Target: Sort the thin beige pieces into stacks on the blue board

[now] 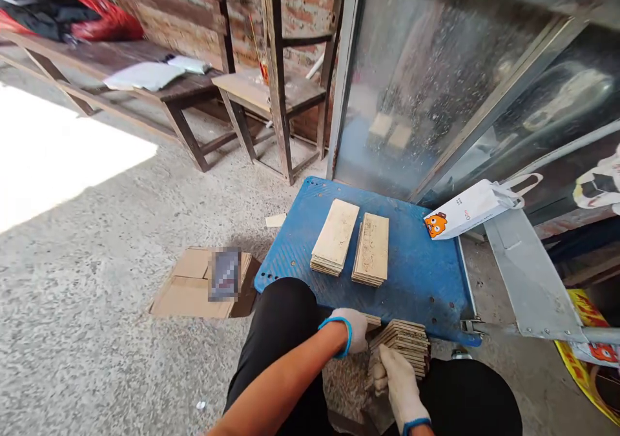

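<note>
Both my hands wear white knit gloves with blue cuffs, low in the head view between my knees. My left hand [352, 330] is closed at the edge of a pale thin wooden board [372, 320]; its fingertips are hidden. Close by, my right hand [398, 379] has its fingers curled against a fanned stack of thin wooden boards [405, 342] near my right knee. Two neater piles lie ahead on a blue platform [416, 255]: a left pile [336, 232] and a right pile [372, 245], the right one with dark marks on top.
A flattened cardboard box [186, 284] with a blurred-out dark object on it lies left on the concrete. A white bag [467, 210] rests at the platform's right edge by a metal bar [527, 268]. Behind stand a glass panel [411, 87], a wooden chair [276, 93] and a bench [126, 58].
</note>
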Tool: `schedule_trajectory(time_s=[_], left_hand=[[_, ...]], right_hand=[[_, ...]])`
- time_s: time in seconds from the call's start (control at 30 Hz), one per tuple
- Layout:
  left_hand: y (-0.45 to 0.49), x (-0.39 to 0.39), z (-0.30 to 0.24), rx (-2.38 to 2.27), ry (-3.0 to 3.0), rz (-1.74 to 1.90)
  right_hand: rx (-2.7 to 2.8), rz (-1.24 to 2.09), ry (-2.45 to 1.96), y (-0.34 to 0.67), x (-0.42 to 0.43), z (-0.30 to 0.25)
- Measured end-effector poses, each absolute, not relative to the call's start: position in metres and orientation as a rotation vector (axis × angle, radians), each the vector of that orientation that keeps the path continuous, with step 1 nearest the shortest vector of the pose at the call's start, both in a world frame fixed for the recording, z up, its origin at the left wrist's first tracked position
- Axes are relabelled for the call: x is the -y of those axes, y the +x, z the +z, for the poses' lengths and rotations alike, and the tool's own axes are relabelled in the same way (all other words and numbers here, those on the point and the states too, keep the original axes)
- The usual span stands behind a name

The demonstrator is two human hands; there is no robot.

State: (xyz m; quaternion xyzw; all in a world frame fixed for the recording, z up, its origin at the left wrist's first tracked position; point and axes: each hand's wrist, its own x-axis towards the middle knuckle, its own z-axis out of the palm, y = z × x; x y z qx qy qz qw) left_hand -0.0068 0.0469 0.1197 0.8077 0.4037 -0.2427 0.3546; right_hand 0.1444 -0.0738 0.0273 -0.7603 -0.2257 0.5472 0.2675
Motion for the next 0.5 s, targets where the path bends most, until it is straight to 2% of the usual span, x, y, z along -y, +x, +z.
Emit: schedule_trajectory(time_s=[0.17, 0.23, 0.33, 0.43, 0.5], left_hand=[[-0.014, 0.032, 0.108, -0.98, 1.799, -0.283], [-0.014, 0.047, 0.091, -0.947, 1.747, -0.333], [-0.011, 0.045, 0.074, -1.188, 1.793, -0.337], [-0.007, 0.036, 0.071, -1.427, 1.807, -0.425], [-0.005, 0.035, 0.072, -1.428, 1.827, -0.485]], right_hand=[[1.215, 1.397, -2.226, 0.147, 0.06, 0.007], [1.386, 1.424, -2.343, 0.149, 0.058, 0.002], [1.626, 1.367, -2.415, 0.148, 0.06, -0.005], [1.762, 1.315, -2.394, 0.146, 0.061, -0.009], [1.792, 1.299, -2.39, 0.146, 0.061, -0.01]])
